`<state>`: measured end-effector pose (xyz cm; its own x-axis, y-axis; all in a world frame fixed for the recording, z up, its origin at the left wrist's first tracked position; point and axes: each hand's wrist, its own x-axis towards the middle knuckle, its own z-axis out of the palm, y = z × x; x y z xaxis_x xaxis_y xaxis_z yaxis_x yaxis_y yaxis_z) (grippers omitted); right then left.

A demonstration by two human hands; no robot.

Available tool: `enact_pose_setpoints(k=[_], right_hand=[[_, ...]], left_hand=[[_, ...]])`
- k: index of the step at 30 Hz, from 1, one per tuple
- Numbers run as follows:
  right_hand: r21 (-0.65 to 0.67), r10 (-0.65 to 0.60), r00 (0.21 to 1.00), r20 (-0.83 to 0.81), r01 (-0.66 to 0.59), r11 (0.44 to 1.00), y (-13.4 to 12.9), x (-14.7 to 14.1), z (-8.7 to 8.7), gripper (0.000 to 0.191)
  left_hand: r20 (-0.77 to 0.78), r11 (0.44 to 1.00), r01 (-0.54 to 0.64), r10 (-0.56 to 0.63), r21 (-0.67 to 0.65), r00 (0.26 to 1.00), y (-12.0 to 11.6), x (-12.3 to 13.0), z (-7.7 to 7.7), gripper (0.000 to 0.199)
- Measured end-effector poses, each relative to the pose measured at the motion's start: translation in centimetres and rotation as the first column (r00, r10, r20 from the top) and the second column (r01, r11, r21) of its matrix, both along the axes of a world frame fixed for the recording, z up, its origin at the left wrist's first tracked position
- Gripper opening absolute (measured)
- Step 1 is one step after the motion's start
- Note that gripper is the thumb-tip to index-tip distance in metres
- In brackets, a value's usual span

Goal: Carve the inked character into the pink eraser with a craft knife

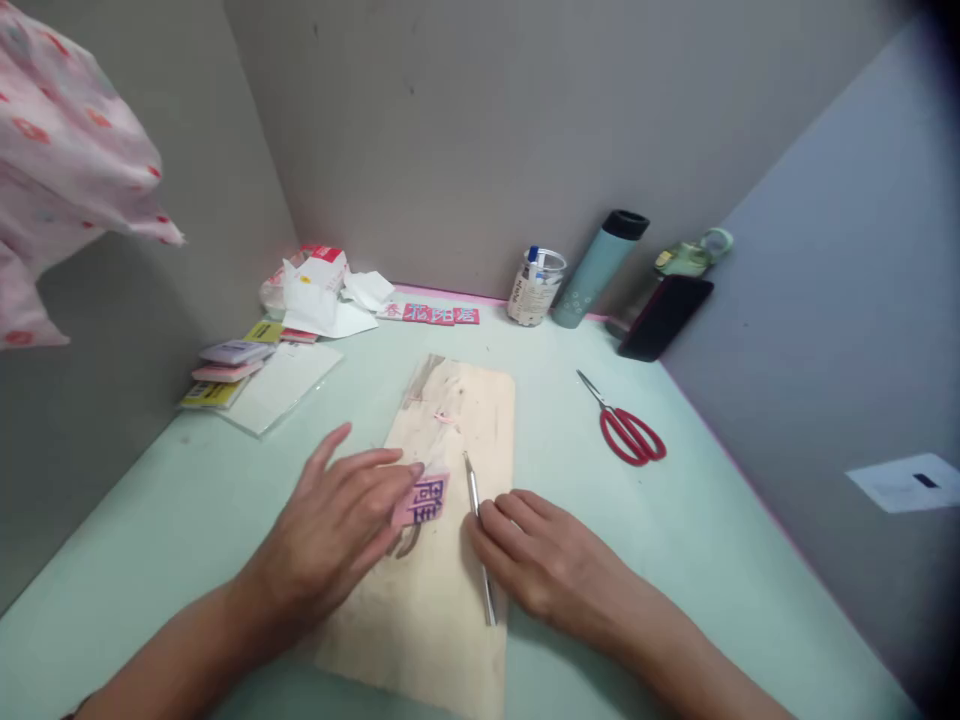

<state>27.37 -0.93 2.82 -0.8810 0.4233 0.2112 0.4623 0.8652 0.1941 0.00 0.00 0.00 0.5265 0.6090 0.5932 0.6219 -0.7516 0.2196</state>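
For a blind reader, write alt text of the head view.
A person's left hand touches a small pink piece bearing dark characters on a wooden board; the right hand is at a slim metal tool there. Red-handled scissors lie to the right.

“春” on pale card [390, 312], pink card [426, 502] blurred

Recorded pale-tan board [442, 610]; over it, pink block [420, 502], purple characters [430, 491]; right of it, red-handled scissors [610, 408]; beyond it rightward, black-capped teal bottle [592, 275].

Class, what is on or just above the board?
A pink piece by the left hand, a silver tool by the right hand, and scraps. Anything the hands cover is hidden.
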Motion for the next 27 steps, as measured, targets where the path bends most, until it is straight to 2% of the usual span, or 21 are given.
enact_pose_setpoints(k=[2,7,9,11,13,15,18,20,23,25,27], right_hand=[[0.015,0.021,1.000,0.020,-0.022,1.000,0.0,-0.1,0.3,0.023],[0.062,0.053,0.998,0.022,-0.054,0.997,0.6,0.0,0.9,0.024],[0.083,0.034,0.997,-0.070,-0.028,0.996,0.9,0.2,0.8,0.023],[0.096,-0.017,0.970,-0.242,0.041,0.995,1.1,0.3,0.8,0.020],[0.068,-0.083,0.891,-0.447,0.126,0.990,1.0,0.1,0.8,0.019],[-0.005,-0.138,0.780,-0.611,0.171,0.985,0.8,-0.4,1.1,0.024],[-0.212,-0.245,0.647,-0.722,0.130,0.968,0.5,-1.5,1.3,0.035],[-0.425,-0.394,0.538,-0.745,0.073,0.902,0.4,-2.1,1.1,0.034],[-0.711,-0.663,0.309,-0.682,-0.068,0.700,0.7,-2.9,0.2,0.022],[-0.807,-0.785,0.190,-0.590,-0.156,0.569,1.0,-3.3,-0.6,0.014],[-0.849,-0.849,0.124,-0.514,-0.214,0.483,1.2,-3.5,-1.3,0.015]], left_hand=[[-0.010,0.999,-0.048,0.048,0.007,0.999,0.0,-0.2,0.2,0.047],[-0.064,0.990,-0.067,0.059,-0.122,0.996,0.2,-0.2,-0.4,0.050],[-0.014,0.988,-0.079,0.078,-0.131,0.997,0.4,-0.3,-0.8,0.053],[0.011,0.985,-0.081,0.084,-0.154,0.996,0.6,-0.4,-1.2,0.057],[0.022,0.976,-0.087,0.093,-0.197,0.995,0.8,-0.6,-1.4,0.061],[0.034,0.966,-0.091,0.102,-0.241,0.994,0.8,-0.6,-1.5,0.063],[0.050,0.955,-0.099,0.117,-0.279,0.992,0.6,-0.5,-1.6,0.063],[0.048,0.948,-0.105,0.125,-0.301,0.991,0.5,-0.3,-1.7,0.063],[0.045,0.938,-0.118,0.140,-0.326,0.989,0.4,0.0,-1.8,0.062],[0.044,0.936,-0.123,0.145,-0.331,0.988,0.3,0.1,-1.9,0.060],[0.045,0.933,-0.131,0.155,-0.336,0.987,0.3,0.3,-2.0,0.059]])
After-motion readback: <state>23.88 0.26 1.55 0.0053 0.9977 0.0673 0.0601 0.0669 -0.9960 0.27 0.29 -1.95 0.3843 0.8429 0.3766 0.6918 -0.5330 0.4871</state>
